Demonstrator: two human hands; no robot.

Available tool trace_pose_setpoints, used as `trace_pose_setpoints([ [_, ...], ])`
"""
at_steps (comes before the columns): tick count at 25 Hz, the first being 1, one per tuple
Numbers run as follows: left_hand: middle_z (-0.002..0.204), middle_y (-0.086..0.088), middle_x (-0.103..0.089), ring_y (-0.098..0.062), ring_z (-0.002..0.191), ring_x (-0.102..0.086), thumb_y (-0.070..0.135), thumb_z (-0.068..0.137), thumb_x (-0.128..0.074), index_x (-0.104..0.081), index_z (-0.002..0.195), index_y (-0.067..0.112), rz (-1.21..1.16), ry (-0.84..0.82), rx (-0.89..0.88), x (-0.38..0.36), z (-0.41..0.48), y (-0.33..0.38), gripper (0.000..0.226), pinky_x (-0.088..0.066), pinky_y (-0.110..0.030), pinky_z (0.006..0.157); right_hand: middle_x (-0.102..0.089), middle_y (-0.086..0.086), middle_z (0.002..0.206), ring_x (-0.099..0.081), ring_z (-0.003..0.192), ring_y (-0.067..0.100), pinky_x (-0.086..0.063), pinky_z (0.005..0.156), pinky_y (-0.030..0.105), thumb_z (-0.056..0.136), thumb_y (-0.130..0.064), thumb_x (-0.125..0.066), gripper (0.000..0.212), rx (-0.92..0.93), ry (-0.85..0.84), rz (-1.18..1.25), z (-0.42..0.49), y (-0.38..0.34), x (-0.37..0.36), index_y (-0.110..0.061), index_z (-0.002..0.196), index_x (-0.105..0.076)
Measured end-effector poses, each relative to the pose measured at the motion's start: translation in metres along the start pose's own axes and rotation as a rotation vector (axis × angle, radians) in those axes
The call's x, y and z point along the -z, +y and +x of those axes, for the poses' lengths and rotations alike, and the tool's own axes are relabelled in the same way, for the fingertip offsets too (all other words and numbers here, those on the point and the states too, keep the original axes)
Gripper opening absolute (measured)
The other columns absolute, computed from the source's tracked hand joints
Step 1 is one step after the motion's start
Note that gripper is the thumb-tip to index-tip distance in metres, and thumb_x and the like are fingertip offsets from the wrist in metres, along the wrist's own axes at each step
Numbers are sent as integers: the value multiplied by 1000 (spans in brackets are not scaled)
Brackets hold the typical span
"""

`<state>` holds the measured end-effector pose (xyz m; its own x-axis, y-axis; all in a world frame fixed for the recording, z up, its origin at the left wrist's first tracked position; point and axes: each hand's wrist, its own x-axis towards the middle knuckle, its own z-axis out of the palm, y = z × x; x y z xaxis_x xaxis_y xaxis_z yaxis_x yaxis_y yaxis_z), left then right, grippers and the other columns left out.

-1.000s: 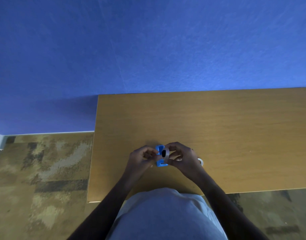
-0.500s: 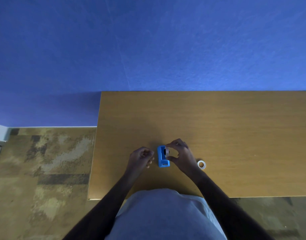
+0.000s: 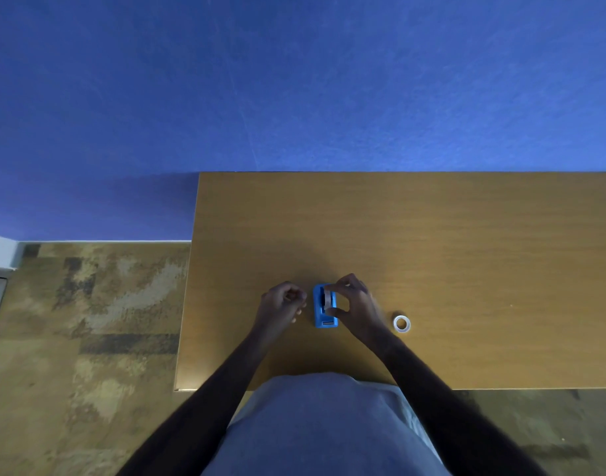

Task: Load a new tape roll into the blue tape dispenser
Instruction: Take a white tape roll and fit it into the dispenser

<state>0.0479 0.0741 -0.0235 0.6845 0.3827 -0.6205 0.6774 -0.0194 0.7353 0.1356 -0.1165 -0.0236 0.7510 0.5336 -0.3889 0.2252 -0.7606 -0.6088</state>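
The blue tape dispenser [image 3: 321, 312] rests on the wooden table [image 3: 432, 242], near its front edge. A tape roll [image 3: 327, 297] sits upright in the dispenser's slot. My right hand [image 3: 355, 304] pinches that roll from the right with thumb and fingers. My left hand [image 3: 283, 302] is just left of the dispenser, fingers curled in, a small gap away from it and holding nothing I can see. A small white ring, like a bare tape core [image 3: 402, 323], lies flat on the table to the right of my right hand.
The table's left edge runs at about a third of the view, with patterned carpet [image 3: 88, 321] beyond it. A blue wall [image 3: 294, 80] stands behind the table. My grey shirt [image 3: 325, 427] covers the front edge below my arms.
The dispenser, held up between both hands a second ago, now stands on the table. My left hand has let go and moved off to the left. My right hand stays on the roll.
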Motion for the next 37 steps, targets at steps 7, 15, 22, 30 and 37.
trace_pose_setpoints([
  [7,81,0,-78,-15,68,-69,13,100,-70,-72,86,25,24,-28,-20,-7,2,-5,18,-55,-36,64,-64,1,127,-66,115,22,-63,81,49,87,-16,-87,49,-16,-2,-30,4,-1,-5,-24,134,-75],
  [15,84,-5,-78,-11,65,-68,14,100,-71,-73,89,27,106,-42,-93,-10,7,-5,17,-57,-38,64,-62,1,128,-69,111,23,-63,81,50,86,-15,-87,47,-27,-7,-20,3,1,-7,-20,131,-75],
  [22,119,0,-80,-21,105,-75,20,101,-67,-77,131,29,508,-102,-278,-14,-3,3,33,-59,-37,83,-61,1,130,-73,109,27,-64,80,53,88,-16,-86,48,-38,-1,4,1,-1,-11,-24,133,-73],
  [30,90,7,-68,-23,89,-71,20,96,-68,-80,102,24,637,2,-390,-22,-4,7,14,-47,-35,64,-57,-1,131,-70,106,26,-62,72,49,96,-25,-77,47,-16,8,-48,-6,-2,-12,-35,141,-67],
  [37,88,-1,-72,-27,82,-70,13,90,-71,-66,85,19,581,29,-370,-28,4,12,9,-35,-29,65,-58,0,132,-70,111,28,-61,73,46,94,-20,-79,49,-44,8,-68,-7,-4,-12,-32,140,-66],
])
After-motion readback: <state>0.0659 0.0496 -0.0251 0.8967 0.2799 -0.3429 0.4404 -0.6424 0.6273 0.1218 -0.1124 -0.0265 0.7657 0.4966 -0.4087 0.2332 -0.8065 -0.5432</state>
